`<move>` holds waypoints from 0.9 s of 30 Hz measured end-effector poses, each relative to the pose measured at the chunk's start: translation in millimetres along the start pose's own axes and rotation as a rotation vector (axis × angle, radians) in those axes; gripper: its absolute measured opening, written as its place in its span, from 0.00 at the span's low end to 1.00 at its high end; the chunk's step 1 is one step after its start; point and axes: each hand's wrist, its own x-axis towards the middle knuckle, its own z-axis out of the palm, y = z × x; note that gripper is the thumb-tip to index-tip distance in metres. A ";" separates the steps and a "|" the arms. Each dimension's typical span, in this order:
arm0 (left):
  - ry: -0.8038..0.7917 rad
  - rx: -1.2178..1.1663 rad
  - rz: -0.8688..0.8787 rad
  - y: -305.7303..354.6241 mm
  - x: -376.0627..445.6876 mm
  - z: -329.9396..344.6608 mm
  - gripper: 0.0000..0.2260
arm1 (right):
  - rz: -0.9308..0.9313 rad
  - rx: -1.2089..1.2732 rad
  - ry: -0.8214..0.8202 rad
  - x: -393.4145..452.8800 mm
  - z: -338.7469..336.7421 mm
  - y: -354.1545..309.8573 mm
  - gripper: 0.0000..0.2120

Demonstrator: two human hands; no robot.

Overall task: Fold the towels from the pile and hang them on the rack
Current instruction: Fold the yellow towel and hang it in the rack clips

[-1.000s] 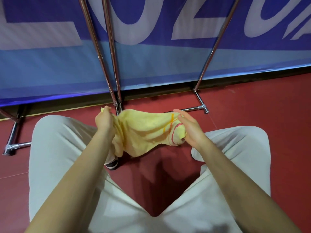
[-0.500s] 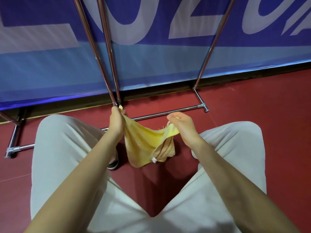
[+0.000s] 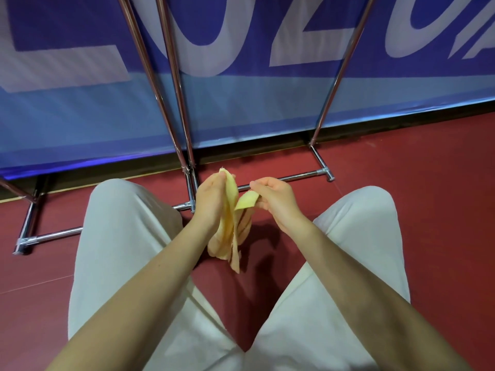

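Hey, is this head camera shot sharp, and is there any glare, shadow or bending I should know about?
Head view: mostly sharp, with the yellow towel slightly soft at its hanging edges; bright highlights run along the chrome rack poles; the towel and hands cast a dark shadow on the red floor; wide-angle distortion splays the poles apart toward the top.

light: even, bright, overhead | shadows: soft on dull red floor (image 3: 401,210) | glare: streaks on chrome rack tubes (image 3: 171,84) | distortion: wide-angle bowing at edges | blur: slight
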 end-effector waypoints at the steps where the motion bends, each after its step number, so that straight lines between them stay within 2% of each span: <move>1: 0.006 -0.021 -0.002 0.8 -1.2 1.1 0.13 | 0.005 0.025 -0.025 -1.0 1.9 -1.8 0.03; 9: 0.040 -0.215 -0.074 4.2 -3.0 4.6 0.12 | -0.073 -0.047 -0.165 0.0 6.1 -11.2 0.11; 18: 0.004 -0.266 -0.104 -0.2 2.4 9.4 0.12 | -0.290 -0.363 -0.088 7.7 3.1 -10.2 0.06; 23: 0.008 -0.306 -0.098 2.8 3.4 14.7 0.11 | -0.498 -0.587 0.012 16.8 4.7 -4.8 0.06; 27: 0.056 -0.268 -0.062 4.2 4.9 18.8 0.11 | -0.337 -0.560 -0.010 21.2 6.2 -7.3 0.05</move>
